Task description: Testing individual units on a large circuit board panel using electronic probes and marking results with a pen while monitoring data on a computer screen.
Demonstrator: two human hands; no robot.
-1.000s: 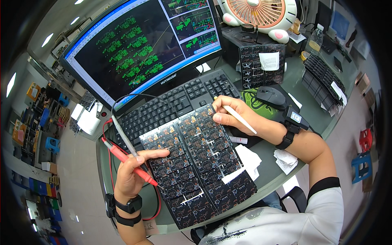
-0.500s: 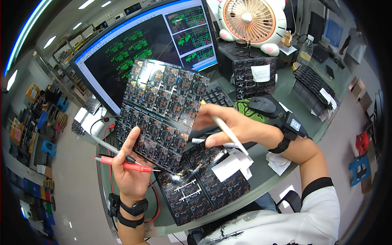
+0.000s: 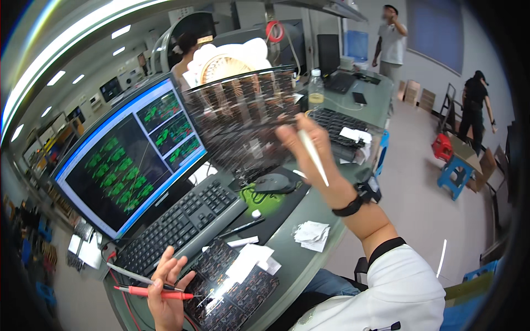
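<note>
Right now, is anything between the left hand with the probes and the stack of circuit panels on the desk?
Nothing visible. The left hand holds the red probe and grey probe at the near edge of the dark circuit panel stack. White paper slips lie on top.

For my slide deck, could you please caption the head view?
Right hand lifts a circuit panel and holds a white pen; left hand holds two probes over stacked panels.

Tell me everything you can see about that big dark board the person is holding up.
The circuit board panel is a large, dark, flat sheet covered with a grid of small repeated circuits. The right hand, which also holds a white pen, lifts it by its lower right edge, tilted in front of the fan. Motion blurs it.
</note>
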